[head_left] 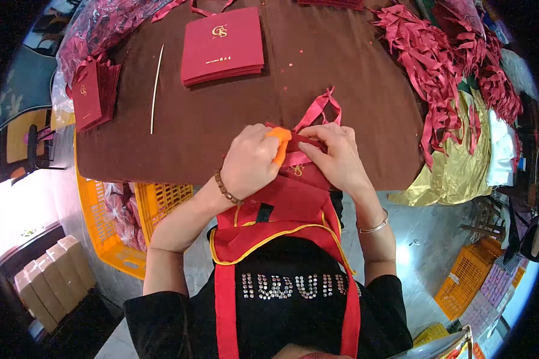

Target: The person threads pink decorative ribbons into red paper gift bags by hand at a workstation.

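Head view, and I have the right hand (339,157) pinching the red bag (310,174) at centre frame, the left hand (250,157) curled, its hold hidden; uneven pulling could crease the bag or snag its ribbon (317,110).

Window: you had blown-out white light coming in at the far left (18,206).
Floor: glare spot on the grey tiles (404,252) to your right.
Tabletop: you got even, moderate light on the brown cloth (221,125), shadows soft.
Gold wrap: bright, creased highlights (452,176).
Hands: your left hand (253,157) and right hand (336,154) looked fairly sharp.
Edges: strong fisheye bending, black corners, bluish fringe, outer details soft.
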Action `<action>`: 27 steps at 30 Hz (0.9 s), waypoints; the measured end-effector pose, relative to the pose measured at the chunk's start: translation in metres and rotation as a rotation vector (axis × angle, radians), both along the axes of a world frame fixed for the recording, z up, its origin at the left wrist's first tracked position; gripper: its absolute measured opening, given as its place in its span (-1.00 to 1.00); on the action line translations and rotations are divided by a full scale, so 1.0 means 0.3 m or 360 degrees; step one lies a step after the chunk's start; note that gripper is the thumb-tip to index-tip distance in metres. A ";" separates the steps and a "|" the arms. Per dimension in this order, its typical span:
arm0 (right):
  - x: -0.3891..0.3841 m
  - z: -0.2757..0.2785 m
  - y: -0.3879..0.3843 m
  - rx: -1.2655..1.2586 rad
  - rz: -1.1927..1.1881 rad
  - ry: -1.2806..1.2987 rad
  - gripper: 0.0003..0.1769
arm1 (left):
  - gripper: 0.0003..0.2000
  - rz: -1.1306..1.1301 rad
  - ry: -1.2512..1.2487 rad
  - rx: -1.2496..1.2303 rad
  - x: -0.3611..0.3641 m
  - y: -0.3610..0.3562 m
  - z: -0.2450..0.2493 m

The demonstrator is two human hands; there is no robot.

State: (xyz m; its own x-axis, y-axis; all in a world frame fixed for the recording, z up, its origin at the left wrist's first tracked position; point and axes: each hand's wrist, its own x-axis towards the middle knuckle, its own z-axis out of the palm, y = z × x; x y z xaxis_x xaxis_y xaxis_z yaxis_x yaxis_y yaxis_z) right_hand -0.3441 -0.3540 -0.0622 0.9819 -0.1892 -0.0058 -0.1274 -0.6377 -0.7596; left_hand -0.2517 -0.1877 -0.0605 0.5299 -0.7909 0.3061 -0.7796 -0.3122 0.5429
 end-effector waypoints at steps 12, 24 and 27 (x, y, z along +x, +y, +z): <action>-0.002 0.003 -0.013 0.0061 0.0055 0.0031 -0.76 | -0.89 0.0216 0.0554 -0.0169 0.040 0.040 0.015; -0.001 -0.008 -0.013 0.0108 0.0021 0.0066 -0.74 | -0.62 0.0288 0.0668 -0.0130 0.002 0.044 -0.005; -0.001 -0.013 -0.012 0.0095 0.0027 0.0051 -0.74 | -0.70 0.0248 0.0532 -0.0085 -0.012 0.029 0.007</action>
State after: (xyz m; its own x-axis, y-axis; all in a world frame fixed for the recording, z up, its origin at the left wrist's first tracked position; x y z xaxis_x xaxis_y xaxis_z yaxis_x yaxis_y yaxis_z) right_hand -0.3443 -0.3575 -0.0660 0.9841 -0.1710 -0.0478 -0.1417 -0.5938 -0.7920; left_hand -0.2553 -0.1790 -0.0584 0.7204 -0.6804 0.1345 -0.5020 -0.3777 0.7781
